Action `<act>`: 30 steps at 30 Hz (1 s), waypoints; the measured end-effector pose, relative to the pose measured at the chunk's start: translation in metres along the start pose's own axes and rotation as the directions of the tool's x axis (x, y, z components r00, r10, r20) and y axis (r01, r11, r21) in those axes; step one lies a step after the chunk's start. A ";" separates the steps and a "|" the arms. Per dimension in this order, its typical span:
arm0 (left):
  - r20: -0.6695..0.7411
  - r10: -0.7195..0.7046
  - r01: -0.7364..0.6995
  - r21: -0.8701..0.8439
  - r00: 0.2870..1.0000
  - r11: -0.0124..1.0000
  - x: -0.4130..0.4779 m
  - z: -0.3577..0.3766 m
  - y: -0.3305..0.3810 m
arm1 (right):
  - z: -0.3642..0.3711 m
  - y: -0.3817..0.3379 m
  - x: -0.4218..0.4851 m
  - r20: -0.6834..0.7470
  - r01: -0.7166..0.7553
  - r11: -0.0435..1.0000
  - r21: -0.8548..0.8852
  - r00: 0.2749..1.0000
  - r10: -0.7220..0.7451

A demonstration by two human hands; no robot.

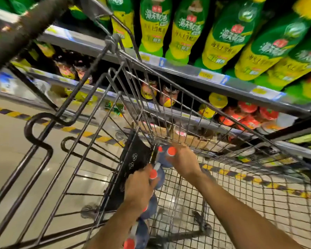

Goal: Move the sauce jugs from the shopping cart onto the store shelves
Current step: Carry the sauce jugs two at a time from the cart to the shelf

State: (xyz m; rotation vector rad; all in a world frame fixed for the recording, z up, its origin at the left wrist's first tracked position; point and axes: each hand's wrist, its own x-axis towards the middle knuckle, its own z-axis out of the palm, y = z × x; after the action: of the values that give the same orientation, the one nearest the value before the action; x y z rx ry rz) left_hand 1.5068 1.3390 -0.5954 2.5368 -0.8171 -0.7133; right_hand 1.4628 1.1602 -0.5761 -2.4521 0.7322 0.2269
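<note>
Several dark blue-grey sauce jugs with red caps stand in a row along the left side of the wire shopping cart (223,186). My left hand (139,187) is closed around the top of one jug (159,175) with its red cap beside my fingers. My right hand (182,159) grips the far jug (171,152) just below its red cap. Two other jugs (138,236) sit closer to me, partly hidden by my left forearm. The store shelves (187,71) rise just beyond the cart.
Green-and-yellow bottles (228,38) fill the upper shelf; jars with yellow and red lids (246,114) sit on a lower shelf. A black panel (131,162) forms the cart's left inner wall. The cart's black handle (16,36) is at upper left. Yellow-black floor tape (90,133) runs along the shelving.
</note>
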 end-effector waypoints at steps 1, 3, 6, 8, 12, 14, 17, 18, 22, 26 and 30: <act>0.016 0.008 -0.007 -0.026 1.000 1.000 0.000 -0.001 0.000 | -0.003 0.004 -0.006 -0.001 -0.040 0.999 0.036 0.999 0.040; 0.055 0.031 -0.027 -0.078 0.998 0.997 0.002 -0.002 0.001 | -0.011 0.017 -0.018 -0.031 -0.089 0.994 0.068 0.995 0.092; 0.074 0.095 -0.089 -0.079 0.993 0.993 0.011 -0.002 0.002 | -0.019 0.040 -0.037 -0.047 -0.115 0.993 -0.011 0.992 0.115; 0.068 0.153 -0.147 -0.088 0.986 0.985 0.016 0.001 0.006 | -0.024 0.056 -0.051 -0.048 -0.143 0.989 -0.030 0.989 0.141; -0.004 0.241 -0.237 -0.193 0.971 0.952 0.021 0.016 0.023 | -0.032 0.086 -0.072 -0.076 -0.175 0.983 -0.047 0.982 0.171; -0.025 0.216 -0.210 -0.367 0.976 0.906 0.021 0.031 0.035 | -0.035 0.092 -0.075 -0.083 -0.179 0.984 -0.017 0.981 0.177; -0.033 0.078 -0.082 -0.600 0.996 0.796 0.016 0.059 0.049 | -0.033 0.103 -0.077 -0.074 -0.164 0.983 0.088 0.983 0.171; -0.042 0.015 -0.038 -0.633 0.999 0.773 0.015 0.068 0.051 | -0.031 0.107 -0.078 -0.068 -0.178 0.973 0.144 0.980 0.189; -0.043 -0.082 0.022 -0.756 0.996 0.654 0.018 0.090 0.054 | -0.011 0.127 -0.078 -0.014 -0.206 0.896 0.392 0.973 0.230; -0.048 -0.080 0.009 -0.807 0.996 0.591 0.018 0.111 0.055 | 0.000 0.141 -0.076 -0.048 -0.191 0.805 0.562 0.964 0.263; -0.014 -0.118 0.069 -0.739 0.993 0.670 0.014 0.124 0.059 | 0.026 0.159 -0.077 -0.062 -0.181 0.771 0.610 0.960 0.274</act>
State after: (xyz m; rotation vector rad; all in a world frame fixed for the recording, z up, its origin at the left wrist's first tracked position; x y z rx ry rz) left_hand 1.4208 1.2615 -0.6702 1.8363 -0.2656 -0.7902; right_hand 1.3110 1.0996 -0.6484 -1.7790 0.9942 -0.0961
